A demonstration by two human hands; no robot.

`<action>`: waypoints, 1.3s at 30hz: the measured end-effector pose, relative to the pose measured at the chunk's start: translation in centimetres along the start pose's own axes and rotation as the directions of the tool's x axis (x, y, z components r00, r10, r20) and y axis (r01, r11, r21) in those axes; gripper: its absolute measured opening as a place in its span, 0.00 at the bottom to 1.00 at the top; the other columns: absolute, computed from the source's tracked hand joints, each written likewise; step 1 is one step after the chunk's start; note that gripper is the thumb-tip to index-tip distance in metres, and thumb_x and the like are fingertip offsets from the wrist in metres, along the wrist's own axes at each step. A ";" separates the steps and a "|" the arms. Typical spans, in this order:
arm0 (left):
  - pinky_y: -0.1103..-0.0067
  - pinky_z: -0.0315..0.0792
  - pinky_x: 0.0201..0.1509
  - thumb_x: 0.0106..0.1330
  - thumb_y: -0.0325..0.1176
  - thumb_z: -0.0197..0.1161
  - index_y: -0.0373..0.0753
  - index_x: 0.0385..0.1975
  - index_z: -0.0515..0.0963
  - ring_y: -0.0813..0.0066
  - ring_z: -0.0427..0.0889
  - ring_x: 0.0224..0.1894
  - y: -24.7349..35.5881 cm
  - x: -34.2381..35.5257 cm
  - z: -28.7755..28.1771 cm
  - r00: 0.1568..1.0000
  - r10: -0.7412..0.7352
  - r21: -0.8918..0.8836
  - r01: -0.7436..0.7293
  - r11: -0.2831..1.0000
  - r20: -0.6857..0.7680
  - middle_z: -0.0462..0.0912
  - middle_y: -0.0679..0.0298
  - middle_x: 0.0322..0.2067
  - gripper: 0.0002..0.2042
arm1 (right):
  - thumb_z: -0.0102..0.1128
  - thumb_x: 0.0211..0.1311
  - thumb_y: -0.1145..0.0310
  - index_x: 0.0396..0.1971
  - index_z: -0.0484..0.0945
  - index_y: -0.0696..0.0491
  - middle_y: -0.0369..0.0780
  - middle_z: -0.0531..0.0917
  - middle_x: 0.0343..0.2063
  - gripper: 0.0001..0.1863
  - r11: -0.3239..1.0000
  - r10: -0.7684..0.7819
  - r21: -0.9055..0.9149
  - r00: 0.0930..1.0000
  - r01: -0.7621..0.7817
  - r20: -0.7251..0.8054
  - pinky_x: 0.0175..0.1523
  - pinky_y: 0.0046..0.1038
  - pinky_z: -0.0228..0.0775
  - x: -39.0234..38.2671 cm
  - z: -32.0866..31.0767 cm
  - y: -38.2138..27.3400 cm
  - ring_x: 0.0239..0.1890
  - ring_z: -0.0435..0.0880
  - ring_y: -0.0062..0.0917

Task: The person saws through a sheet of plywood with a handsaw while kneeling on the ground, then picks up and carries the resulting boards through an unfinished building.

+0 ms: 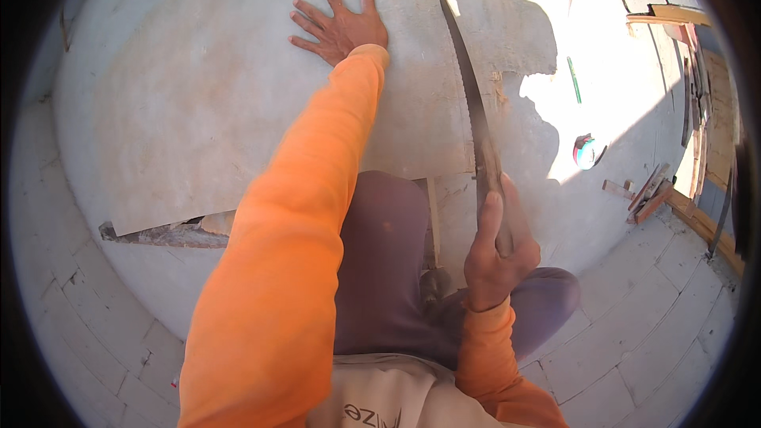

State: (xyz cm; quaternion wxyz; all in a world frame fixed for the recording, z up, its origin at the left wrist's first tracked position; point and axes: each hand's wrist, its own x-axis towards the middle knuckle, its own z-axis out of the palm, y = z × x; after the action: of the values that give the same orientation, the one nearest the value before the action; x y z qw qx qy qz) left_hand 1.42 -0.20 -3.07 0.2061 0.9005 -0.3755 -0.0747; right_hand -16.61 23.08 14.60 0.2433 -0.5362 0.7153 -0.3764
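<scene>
My left hand [342, 30] lies flat with its fingers spread on a large pale sheet of board [198, 103], near the board's right edge. In my right hand [503, 250] is a handsaw [468, 83], the fingers wrapped round its handle end. The long, narrow dark blade points away from me along the board's right edge, its toothed side toward the board. My bent knees are below the near edge of the board. What supports the board underneath is mostly hidden.
At the right lie a green pencil-like stick [574, 79] and a small round colourful object [584, 152]. Short wood scraps [652, 193] and stacked planks [697, 111] stand farther right. Pale block walls [626, 325] curve round, and bright sunlight falls at upper right.
</scene>
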 end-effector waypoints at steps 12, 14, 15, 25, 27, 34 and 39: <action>0.47 0.27 0.82 0.75 0.68 0.39 0.53 0.79 0.56 0.51 0.36 0.83 0.3 -1.1 0.4 0.999 0.009 0.019 -0.010 1.000 0.043 0.43 0.47 0.80 0.39 | 0.64 0.69 0.72 0.51 0.84 0.66 0.51 0.90 0.33 0.15 1.000 -0.015 0.000 1.000 0.015 0.024 0.40 0.25 0.79 8.1 4.9 0.0 0.32 0.90 0.26; 0.47 0.28 0.82 0.75 0.68 0.38 0.52 0.79 0.56 0.51 0.37 0.83 0.0 -0.7 -0.1 1.000 0.004 0.014 -0.005 1.000 0.029 0.42 0.46 0.80 0.38 | 0.62 0.69 0.78 0.54 0.82 0.66 0.52 0.91 0.35 0.16 1.000 -0.005 0.010 1.000 0.005 0.011 0.40 0.24 0.80 -0.1 0.0 0.8 0.34 0.91 0.23; 0.47 0.28 0.82 0.75 0.68 0.38 0.52 0.79 0.56 0.51 0.37 0.83 -0.5 0.0 -0.5 1.000 0.013 0.023 -0.013 1.000 -0.006 0.42 0.46 0.80 0.38 | 0.61 0.69 0.80 0.54 0.82 0.67 0.52 0.91 0.35 0.16 0.998 -0.057 -0.034 0.998 0.057 -0.005 0.39 0.24 0.81 -2.8 -1.5 0.9 0.34 0.91 0.22; 0.47 0.28 0.82 0.73 0.69 0.41 0.53 0.79 0.57 0.51 0.37 0.83 1.3 -0.9 1.1 1.000 0.029 -0.010 -0.029 1.000 -0.007 0.44 0.47 0.80 0.39 | 0.64 0.68 0.78 0.52 0.84 0.65 0.51 0.91 0.34 0.15 0.999 -0.043 -0.012 0.999 0.043 0.034 0.40 0.25 0.80 11.7 6.4 0.5 0.34 0.91 0.25; 0.46 0.28 0.81 0.74 0.68 0.40 0.52 0.79 0.56 0.50 0.37 0.83 0.7 -0.2 0.6 1.000 0.028 -0.026 -0.028 0.999 0.000 0.43 0.46 0.80 0.39 | 0.63 0.68 0.79 0.53 0.83 0.65 0.51 0.91 0.36 0.15 0.998 -0.056 0.010 0.998 0.055 0.014 0.41 0.24 0.80 5.2 2.9 1.4 0.35 0.91 0.25; 0.46 0.27 0.82 0.75 0.68 0.40 0.51 0.79 0.56 0.49 0.36 0.83 0.5 -0.2 -0.5 0.999 0.035 -0.021 -0.035 0.999 -0.013 0.43 0.45 0.80 0.39 | 0.62 0.68 0.79 0.53 0.83 0.66 0.51 0.91 0.37 0.15 0.998 -0.055 0.028 0.998 0.056 -0.018 0.40 0.22 0.79 3.3 2.7 1.8 0.35 0.91 0.22; 0.46 0.27 0.82 0.74 0.68 0.40 0.51 0.79 0.55 0.50 0.36 0.83 1.4 -1.2 0.6 0.999 0.028 -0.021 -0.027 0.999 0.044 0.43 0.45 0.80 0.39 | 0.65 0.68 0.77 0.53 0.83 0.65 0.49 0.90 0.32 0.15 0.998 -0.067 -0.015 0.997 0.068 0.035 0.34 0.21 0.76 11.9 6.6 1.5 0.27 0.87 0.19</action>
State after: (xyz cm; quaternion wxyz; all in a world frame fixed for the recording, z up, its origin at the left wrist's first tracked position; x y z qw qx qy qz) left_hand -0.47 -0.41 -3.07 0.2078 0.8912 -0.3917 -0.0956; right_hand -16.14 10.19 10.11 0.2383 -0.5684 0.6955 -0.3693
